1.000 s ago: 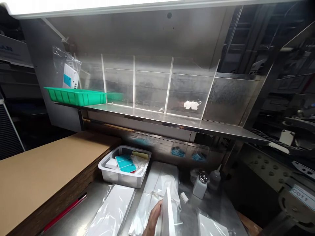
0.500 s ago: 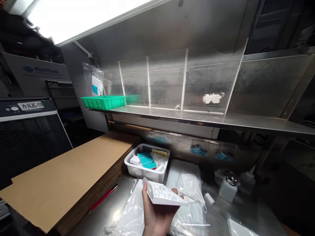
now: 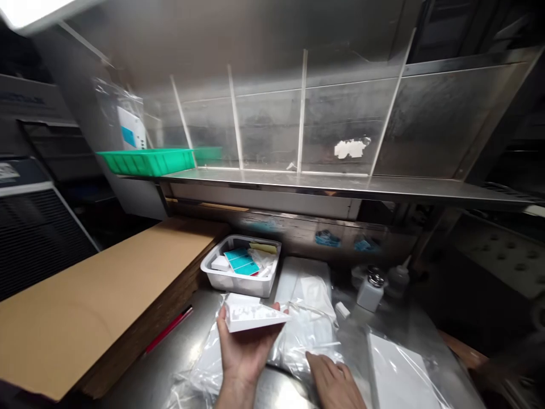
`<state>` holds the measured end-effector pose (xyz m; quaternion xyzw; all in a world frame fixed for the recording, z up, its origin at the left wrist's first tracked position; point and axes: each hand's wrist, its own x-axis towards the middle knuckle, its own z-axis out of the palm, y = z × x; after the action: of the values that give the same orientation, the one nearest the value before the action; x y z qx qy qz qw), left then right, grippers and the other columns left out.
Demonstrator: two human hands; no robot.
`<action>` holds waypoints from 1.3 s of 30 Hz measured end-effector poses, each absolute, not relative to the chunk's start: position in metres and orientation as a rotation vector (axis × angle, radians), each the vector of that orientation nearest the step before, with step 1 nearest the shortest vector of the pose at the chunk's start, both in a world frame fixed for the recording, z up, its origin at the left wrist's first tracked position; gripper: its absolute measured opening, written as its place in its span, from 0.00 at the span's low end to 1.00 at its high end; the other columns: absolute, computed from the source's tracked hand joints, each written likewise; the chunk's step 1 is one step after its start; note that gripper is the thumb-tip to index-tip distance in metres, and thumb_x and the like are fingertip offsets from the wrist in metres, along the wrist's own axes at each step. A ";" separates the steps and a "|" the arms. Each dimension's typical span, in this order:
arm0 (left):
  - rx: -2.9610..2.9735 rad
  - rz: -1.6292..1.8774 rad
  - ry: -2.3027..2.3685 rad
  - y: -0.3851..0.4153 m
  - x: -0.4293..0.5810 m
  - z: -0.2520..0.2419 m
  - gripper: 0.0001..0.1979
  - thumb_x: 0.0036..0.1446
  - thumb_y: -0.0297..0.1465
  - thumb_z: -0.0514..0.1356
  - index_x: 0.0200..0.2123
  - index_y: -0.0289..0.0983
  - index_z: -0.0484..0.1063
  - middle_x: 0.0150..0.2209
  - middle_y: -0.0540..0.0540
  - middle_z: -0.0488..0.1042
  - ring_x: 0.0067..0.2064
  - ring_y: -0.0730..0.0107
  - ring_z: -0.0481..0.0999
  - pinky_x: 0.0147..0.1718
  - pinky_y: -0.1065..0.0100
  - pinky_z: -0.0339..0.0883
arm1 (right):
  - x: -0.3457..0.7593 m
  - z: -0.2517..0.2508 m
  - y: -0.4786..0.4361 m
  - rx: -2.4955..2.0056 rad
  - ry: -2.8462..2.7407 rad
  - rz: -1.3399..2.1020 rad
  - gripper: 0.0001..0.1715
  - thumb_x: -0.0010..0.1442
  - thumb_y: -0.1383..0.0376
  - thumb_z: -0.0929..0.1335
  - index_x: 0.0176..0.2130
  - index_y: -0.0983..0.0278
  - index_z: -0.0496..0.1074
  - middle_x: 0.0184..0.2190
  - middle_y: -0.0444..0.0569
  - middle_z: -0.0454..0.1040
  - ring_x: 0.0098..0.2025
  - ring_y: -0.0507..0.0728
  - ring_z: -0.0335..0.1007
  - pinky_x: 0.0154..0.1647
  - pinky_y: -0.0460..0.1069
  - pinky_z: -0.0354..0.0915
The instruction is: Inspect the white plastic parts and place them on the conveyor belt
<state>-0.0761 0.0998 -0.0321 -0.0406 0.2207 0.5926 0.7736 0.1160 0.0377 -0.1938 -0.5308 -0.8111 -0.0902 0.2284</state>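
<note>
My left hand (image 3: 242, 355) holds a white moulded plastic tray (image 3: 251, 315) on its palm, tilted, with the fingers under it and the thumb at its edge. Below the tray lies a clear plastic bag (image 3: 200, 363) on the steel bench. My right hand (image 3: 334, 383) is at the bottom of the view, its fingertips resting on a second, crumpled plastic bag (image 3: 306, 335) with something white inside. It holds nothing.
A white bin (image 3: 227, 281) with teal-labelled sheets stands behind the hands. To the right are a dispensing bottle (image 3: 370, 289) and a flat bagged white sheet (image 3: 400, 372). A cardboard sheet (image 3: 93, 301) lies left, with a red pen (image 3: 169, 330) along its edge. A steel shelf (image 3: 340, 187) runs overhead.
My right hand has come into view at the bottom. My left hand has lowered and turned the white tray flatter, and the whole view has shifted with my head.
</note>
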 end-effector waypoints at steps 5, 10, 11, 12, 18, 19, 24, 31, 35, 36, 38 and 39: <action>0.079 1.339 0.549 0.090 -0.080 -0.031 0.34 0.46 0.49 0.59 0.55 0.40 0.60 0.58 0.31 0.60 0.55 0.29 0.61 0.43 0.36 0.64 | 0.104 -0.184 0.034 -1.702 -2.224 -0.314 0.33 0.44 0.81 0.61 0.49 0.63 0.66 0.40 0.52 0.76 0.39 0.61 0.71 0.38 0.52 0.63; 0.156 1.153 0.506 0.061 -0.105 -0.033 0.36 0.49 0.52 0.54 0.59 0.47 0.53 0.56 0.38 0.66 0.58 0.39 0.60 0.50 0.37 0.58 | 0.120 -0.137 0.022 -1.827 -2.052 0.258 0.20 0.49 0.75 0.64 0.43 0.61 0.68 0.37 0.49 0.73 0.40 0.59 0.69 0.39 0.50 0.62; 0.172 1.094 0.504 0.054 -0.110 -0.037 0.37 0.50 0.52 0.53 0.61 0.44 0.50 0.54 0.36 0.67 0.58 0.40 0.60 0.50 0.38 0.58 | 0.126 -0.130 0.018 -1.853 -2.035 0.318 0.20 0.49 0.74 0.65 0.43 0.61 0.68 0.39 0.49 0.73 0.42 0.60 0.68 0.42 0.51 0.61; 0.188 1.042 0.502 0.048 -0.114 -0.041 0.40 0.50 0.51 0.54 0.62 0.41 0.46 0.54 0.34 0.68 0.58 0.40 0.60 0.49 0.38 0.58 | 0.132 -0.125 0.015 -1.887 -2.037 0.357 0.19 0.49 0.73 0.65 0.42 0.61 0.68 0.38 0.49 0.73 0.43 0.60 0.67 0.43 0.52 0.59; 0.247 0.891 0.432 0.039 -0.089 -0.077 0.41 0.49 0.47 0.54 0.60 0.28 0.50 0.53 0.27 0.67 0.56 0.35 0.62 0.37 0.46 0.70 | 0.128 -0.122 0.015 -1.816 -1.978 0.580 0.11 0.54 0.73 0.60 0.28 0.62 0.69 0.31 0.48 0.74 0.38 0.57 0.67 0.41 0.50 0.55; 0.242 0.875 0.445 0.043 -0.079 -0.081 0.38 0.50 0.45 0.54 0.59 0.29 0.52 0.52 0.29 0.69 0.54 0.37 0.65 0.37 0.47 0.70 | 0.124 -0.123 0.023 -1.737 -1.872 0.709 0.11 0.54 0.72 0.61 0.28 0.62 0.70 0.31 0.48 0.74 0.38 0.58 0.67 0.42 0.51 0.54; 0.234 0.883 0.516 0.058 -0.050 -0.087 0.29 0.55 0.40 0.55 0.58 0.35 0.57 0.46 0.37 0.74 0.49 0.48 0.72 0.42 0.52 0.70 | 0.127 -0.125 0.079 -1.506 -1.286 1.217 0.07 0.53 0.65 0.62 0.30 0.64 0.69 0.22 0.44 0.71 0.25 0.53 0.65 0.29 0.48 0.59; 0.266 0.872 0.494 0.077 -0.038 -0.102 0.26 0.54 0.43 0.56 0.53 0.35 0.62 0.40 0.39 0.76 0.45 0.52 0.74 0.38 0.58 0.70 | 0.154 -0.140 0.117 -1.493 -1.052 1.389 0.19 0.42 0.53 0.70 0.25 0.67 0.69 0.18 0.45 0.68 0.19 0.52 0.62 0.20 0.47 0.59; 0.287 0.919 0.692 0.101 -0.019 -0.112 0.22 0.51 0.43 0.60 0.46 0.38 0.66 0.32 0.46 0.76 0.42 0.56 0.75 0.32 0.62 0.70 | 0.169 -0.137 0.119 -1.529 -0.920 1.076 0.26 0.42 0.53 0.71 0.37 0.66 0.68 0.24 0.44 0.69 0.27 0.52 0.64 0.26 0.46 0.60; 0.285 0.915 0.704 0.106 -0.017 -0.113 0.22 0.50 0.44 0.60 0.45 0.38 0.66 0.31 0.46 0.75 0.41 0.56 0.75 0.31 0.63 0.70 | 0.176 -0.133 0.116 -1.540 -0.877 0.979 0.28 0.45 0.51 0.70 0.42 0.65 0.66 0.28 0.44 0.69 0.31 0.53 0.65 0.28 0.45 0.60; 0.295 0.911 0.697 0.112 -0.017 -0.114 0.22 0.50 0.44 0.60 0.44 0.38 0.67 0.31 0.46 0.75 0.41 0.57 0.75 0.31 0.64 0.70 | 0.190 -0.122 0.104 -1.565 -0.798 0.839 0.32 0.49 0.48 0.67 0.48 0.63 0.62 0.36 0.48 0.70 0.39 0.55 0.66 0.31 0.46 0.62; 0.300 0.915 0.696 0.113 -0.018 -0.114 0.21 0.50 0.44 0.60 0.44 0.39 0.67 0.31 0.46 0.75 0.42 0.57 0.75 0.31 0.64 0.70 | 0.196 -0.118 0.096 -1.579 -0.755 0.824 0.34 0.50 0.46 0.66 0.49 0.62 0.61 0.40 0.51 0.69 0.41 0.57 0.66 0.32 0.47 0.63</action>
<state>-0.0178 0.1128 -0.1144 0.1412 0.3277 0.4312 0.8287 0.1957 0.0962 -0.1180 -0.6718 -0.3215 0.3508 0.5676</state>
